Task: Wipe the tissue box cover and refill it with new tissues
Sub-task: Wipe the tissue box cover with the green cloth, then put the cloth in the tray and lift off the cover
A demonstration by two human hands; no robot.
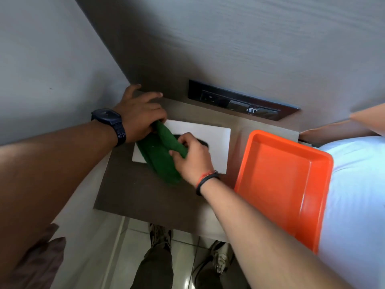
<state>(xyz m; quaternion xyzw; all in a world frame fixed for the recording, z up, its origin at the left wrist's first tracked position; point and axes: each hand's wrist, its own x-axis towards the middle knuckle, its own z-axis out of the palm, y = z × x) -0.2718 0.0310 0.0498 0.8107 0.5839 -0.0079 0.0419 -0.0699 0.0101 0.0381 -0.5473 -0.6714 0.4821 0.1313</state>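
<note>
A white tissue box cover (210,132) with a dark slot lies on the small brown bedside table (145,195). A green cloth (162,155) is draped over its left part. My left hand (139,115), with a dark watch on the wrist, grips the cloth's upper end at the cover's far left corner. My right hand (193,157), with a wristband, pinches the cloth near the slot in the middle of the cover. Most of the slot is hidden by this hand.
An orange plastic tray (287,184) sits tilted at the table's right edge, against a white bed surface (358,195). A dark socket panel (239,101) is set in the back wall. Grey walls close in the left and back. My shoes (160,234) stand on tiled floor below.
</note>
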